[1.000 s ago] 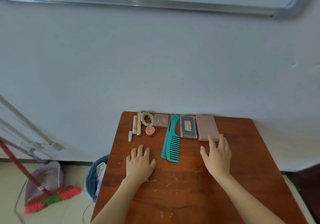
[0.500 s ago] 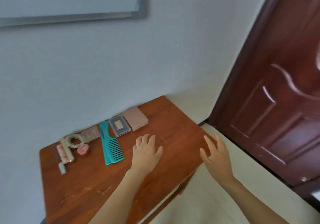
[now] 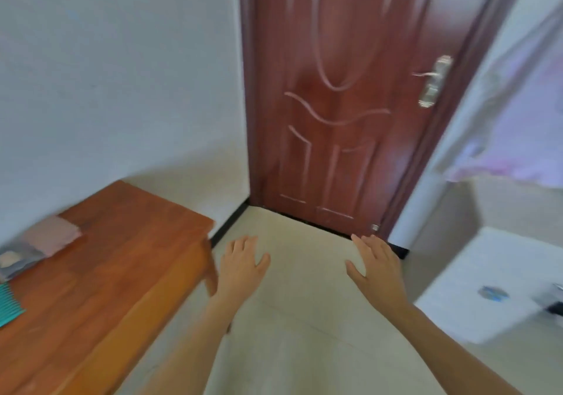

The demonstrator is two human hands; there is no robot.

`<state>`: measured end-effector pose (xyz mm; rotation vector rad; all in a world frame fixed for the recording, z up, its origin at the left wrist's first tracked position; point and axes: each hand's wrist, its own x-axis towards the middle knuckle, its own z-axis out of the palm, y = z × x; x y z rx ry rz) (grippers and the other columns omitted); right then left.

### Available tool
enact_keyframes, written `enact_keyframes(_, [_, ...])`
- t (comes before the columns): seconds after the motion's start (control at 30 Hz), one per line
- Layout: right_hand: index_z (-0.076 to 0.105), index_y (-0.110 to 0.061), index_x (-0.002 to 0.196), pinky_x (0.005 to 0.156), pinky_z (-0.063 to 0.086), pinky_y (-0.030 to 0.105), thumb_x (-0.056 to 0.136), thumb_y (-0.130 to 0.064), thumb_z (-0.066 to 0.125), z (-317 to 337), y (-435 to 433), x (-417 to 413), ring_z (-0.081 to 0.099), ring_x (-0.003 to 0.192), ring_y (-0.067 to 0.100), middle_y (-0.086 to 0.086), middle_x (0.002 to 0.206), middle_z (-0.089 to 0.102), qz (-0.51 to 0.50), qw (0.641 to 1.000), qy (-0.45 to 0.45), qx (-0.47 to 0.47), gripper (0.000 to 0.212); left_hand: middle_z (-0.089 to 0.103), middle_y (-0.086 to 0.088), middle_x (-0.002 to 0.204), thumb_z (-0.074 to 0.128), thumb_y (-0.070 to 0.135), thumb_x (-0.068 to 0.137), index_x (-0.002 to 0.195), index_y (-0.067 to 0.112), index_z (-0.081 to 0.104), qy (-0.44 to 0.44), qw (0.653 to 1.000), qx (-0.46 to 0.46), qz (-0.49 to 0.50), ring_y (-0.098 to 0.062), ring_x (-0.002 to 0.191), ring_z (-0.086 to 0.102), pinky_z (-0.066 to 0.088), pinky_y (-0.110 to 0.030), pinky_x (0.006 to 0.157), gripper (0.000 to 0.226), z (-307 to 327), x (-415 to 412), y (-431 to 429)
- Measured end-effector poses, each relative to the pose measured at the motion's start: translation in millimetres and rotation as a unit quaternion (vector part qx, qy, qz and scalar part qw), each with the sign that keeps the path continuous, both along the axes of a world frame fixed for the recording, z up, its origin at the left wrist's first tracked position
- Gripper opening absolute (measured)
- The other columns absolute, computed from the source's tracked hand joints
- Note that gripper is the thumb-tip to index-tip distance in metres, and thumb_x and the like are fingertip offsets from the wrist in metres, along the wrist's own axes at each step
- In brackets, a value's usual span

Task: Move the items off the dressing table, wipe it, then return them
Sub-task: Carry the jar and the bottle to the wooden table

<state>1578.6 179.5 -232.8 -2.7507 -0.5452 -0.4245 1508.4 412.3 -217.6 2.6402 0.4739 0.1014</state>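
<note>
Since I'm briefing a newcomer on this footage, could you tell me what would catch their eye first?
The reddish-brown door fills the centre, its metal handle to the right. Before it the left hand and right hand hover open and empty above the pale floor. At left, the wooden dressing table carries a pink case and teal comb.

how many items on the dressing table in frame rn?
3, all at the left edge: pink case, clear case beside it, teal comb cut off. More may lie outside the frame.

We see the table (image 3: 128, 242) at lower left with a comb (image 3: 9, 304) and cases (image 3: 50, 236) on it, the door (image 3: 338, 105) upper centre, both our hands (image 3: 242, 265) over the floor (image 3: 304, 333) between.
</note>
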Motion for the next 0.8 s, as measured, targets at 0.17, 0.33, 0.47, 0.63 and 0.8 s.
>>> enact_keyframes(0.17, [0.061, -0.012, 0.109, 0.07, 0.053, 0.041, 0.074, -0.043, 0.04, 0.3, -170.2, -32.9, 0.064, 0.09, 0.03, 0.006, 0.087, 0.069, -0.149, 0.988, -0.029, -0.009, 0.052, 0.036, -0.004, 0.144, 0.01, 0.062, 0.067, 0.138, 0.012, 0.035, 0.0, 0.986, -0.004, -0.165, -0.024, 0.133, 0.028, 0.023, -0.031, 0.108, 0.09, 4.0, 53.0, -163.6])
enact_keyframes(0.33, [0.055, -0.016, 0.108, 0.066, 0.052, 0.038, 0.071, -0.044, 0.042, 1.7, -303.6, -89.8, 0.053, 0.089, 0.024, 0.006, 0.082, 0.067, -0.313, 0.946, -0.082, -0.006, 0.049, 0.039, -0.004, 0.142, 0.024, 0.053, 0.08, 0.136, 0.012, 0.039, -0.036, 0.94, -0.033, -0.336, -0.024, 0.131, 0.028, 0.025, -0.032, 0.107, 0.071, 21.7, 75.2, -307.1])
enact_keyframes(0.47, [0.067, -0.008, 0.101, 0.067, 0.053, 0.044, 0.067, -0.04, 0.06, 1.7, -357.5, -118.0, 0.067, 0.08, 0.033, 0.01, 0.085, 0.068, -0.407, 0.911, -0.068, -0.019, 0.048, 0.043, -0.004, 0.137, 0.035, 0.051, 0.087, 0.132, 0.013, 0.043, -0.06, 0.909, -0.048, -0.41, -0.025, 0.127, 0.031, 0.028, -0.033, 0.103, 0.059, 22.7, 89.5, -371.7])
enact_keyframes(0.63, [0.066, -0.008, 0.104, 0.069, 0.052, 0.045, 0.06, -0.033, 0.081, -3.9, -393.5, -106.3, 0.067, 0.083, 0.033, 0.01, 0.089, 0.068, -0.434, 0.896, -0.084, -0.042, 0.053, 0.04, -0.005, 0.141, 0.044, 0.041, 0.091, 0.134, 0.014, 0.043, -0.072, 0.896, -0.069, -0.434, -0.025, 0.13, 0.028, 0.023, -0.031, 0.107, 0.05, 15.1, 130.1, -416.6])
enact_keyframes(0.8, [0.058, -0.016, 0.106, 0.067, 0.053, 0.042, 0.062, -0.039, 0.063, 2.0, -431.4, -69.6, 0.065, 0.083, 0.03, 0.008, 0.09, 0.066, -0.439, 0.889, -0.12, -0.059, 0.05, 0.039, -0.005, 0.142, 0.046, 0.033, 0.093, 0.134, 0.013, 0.042, -0.075, 0.89, -0.064, -0.445, -0.025, 0.132, 0.026, 0.025, -0.033, 0.107, 0.046, 7.3, 194.5, -456.9])
